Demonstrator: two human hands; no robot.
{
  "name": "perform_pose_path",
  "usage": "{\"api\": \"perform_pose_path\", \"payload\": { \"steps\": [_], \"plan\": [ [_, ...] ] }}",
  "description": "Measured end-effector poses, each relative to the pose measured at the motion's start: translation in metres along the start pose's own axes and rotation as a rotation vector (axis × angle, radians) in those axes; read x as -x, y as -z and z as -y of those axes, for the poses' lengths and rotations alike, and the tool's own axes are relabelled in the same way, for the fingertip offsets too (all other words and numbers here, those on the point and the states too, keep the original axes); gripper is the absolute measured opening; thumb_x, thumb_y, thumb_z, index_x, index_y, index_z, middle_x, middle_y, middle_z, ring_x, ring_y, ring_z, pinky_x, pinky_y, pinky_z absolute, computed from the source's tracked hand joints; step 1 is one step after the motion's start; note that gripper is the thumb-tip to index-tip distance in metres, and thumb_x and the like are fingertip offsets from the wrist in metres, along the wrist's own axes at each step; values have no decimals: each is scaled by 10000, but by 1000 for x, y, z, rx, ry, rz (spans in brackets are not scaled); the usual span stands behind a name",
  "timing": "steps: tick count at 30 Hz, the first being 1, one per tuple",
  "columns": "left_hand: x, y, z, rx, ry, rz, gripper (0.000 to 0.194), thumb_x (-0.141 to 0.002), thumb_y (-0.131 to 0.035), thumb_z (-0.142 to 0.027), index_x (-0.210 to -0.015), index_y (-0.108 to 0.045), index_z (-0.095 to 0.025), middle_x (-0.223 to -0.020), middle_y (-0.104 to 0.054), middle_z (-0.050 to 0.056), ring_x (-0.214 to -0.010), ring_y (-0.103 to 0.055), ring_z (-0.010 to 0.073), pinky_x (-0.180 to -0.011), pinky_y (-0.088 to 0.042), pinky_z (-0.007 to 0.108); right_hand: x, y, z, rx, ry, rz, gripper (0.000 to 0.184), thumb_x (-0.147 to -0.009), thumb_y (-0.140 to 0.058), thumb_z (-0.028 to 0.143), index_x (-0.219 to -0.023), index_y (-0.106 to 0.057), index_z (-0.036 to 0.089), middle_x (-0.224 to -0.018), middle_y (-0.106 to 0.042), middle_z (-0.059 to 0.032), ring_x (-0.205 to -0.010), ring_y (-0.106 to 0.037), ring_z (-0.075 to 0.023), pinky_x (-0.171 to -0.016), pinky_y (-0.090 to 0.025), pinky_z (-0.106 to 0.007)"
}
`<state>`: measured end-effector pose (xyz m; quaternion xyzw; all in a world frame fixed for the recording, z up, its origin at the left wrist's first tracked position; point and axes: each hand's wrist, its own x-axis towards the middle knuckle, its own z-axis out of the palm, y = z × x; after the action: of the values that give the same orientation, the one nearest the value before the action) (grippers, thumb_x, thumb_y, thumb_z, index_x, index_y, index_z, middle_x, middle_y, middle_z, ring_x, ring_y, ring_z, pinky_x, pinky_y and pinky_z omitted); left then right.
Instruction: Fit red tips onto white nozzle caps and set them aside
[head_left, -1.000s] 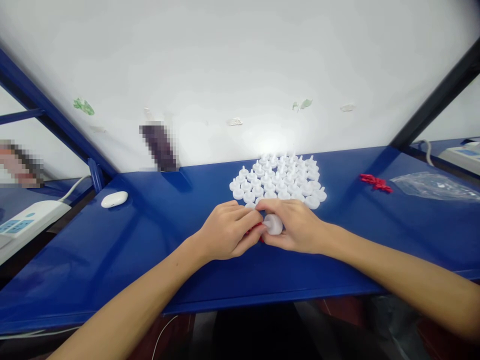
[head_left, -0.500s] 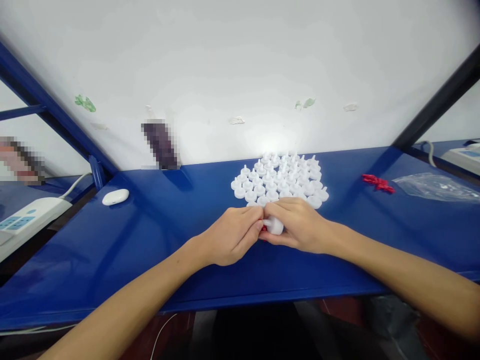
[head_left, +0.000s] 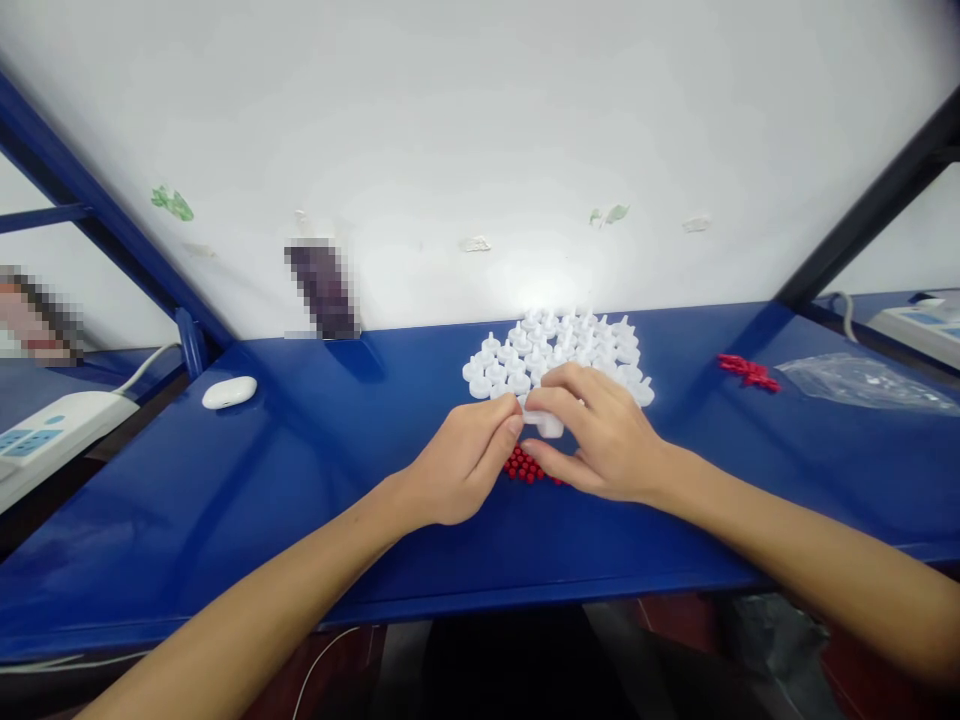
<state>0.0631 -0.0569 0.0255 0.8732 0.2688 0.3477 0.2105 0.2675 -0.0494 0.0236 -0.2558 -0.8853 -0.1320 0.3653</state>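
A white nozzle cap is held sideways above the blue table, its narrow spout pointing left. My left hand pinches the spout end between thumb and forefinger. Around the cap's wide base curves my right hand, thumb and fingers apart; whether a fingertip touches the cap is unclear. Just below lies a cluster of small red tips, partly covered by both hands. Behind the hands, many white nozzle caps stand close together, spouts mostly up.
The blue table meets a white wall. To the right lie a small red pile and a clear plastic bag. A white oval case sits left, near a power strip. A pixelated dark object leans on the wall.
My right hand has loosened from the cap, its fingers spreading apart. More of the red tips beneath now show. My left hand keeps its pinch on the spout.
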Motion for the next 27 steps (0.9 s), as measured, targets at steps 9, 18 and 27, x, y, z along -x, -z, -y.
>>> {"api": "perform_pose_path", "payload": {
  "steps": [9,18,27],
  "plan": [
    [-1,12,6,-328,-37,143,285,-1035,-318,-320,-804,-424,-190,-762,-527,2,-631,-454,130,-598,-376,273,8,-2,-14,-387,-35,91,295,-915,-641,327,-1155,-518,209,-965,-666,-49,-816,-634,-162,-709,-536,-288],
    [-3,9,3,-215,-49,36,321,-1033,-349,-284,-729,-382,-187,-685,-459,-20,-613,-416,114,-592,-337,258,9,-2,-11,-506,-161,161,272,-954,-578,307,-1184,-455,228,-1064,-678,-76,-936,-683,-198,-791,-589,-354],
    [-3,2,7,-67,61,-42,364,-1024,-394,-317,-690,-379,-173,-617,-405,-51,-564,-375,85,-574,-310,235,9,-10,-14,-334,-4,25,296,-941,-587,239,-1221,-498,200,-1134,-666,-106,-1053,-668,-211,-878,-586,-354]
  ]
}}
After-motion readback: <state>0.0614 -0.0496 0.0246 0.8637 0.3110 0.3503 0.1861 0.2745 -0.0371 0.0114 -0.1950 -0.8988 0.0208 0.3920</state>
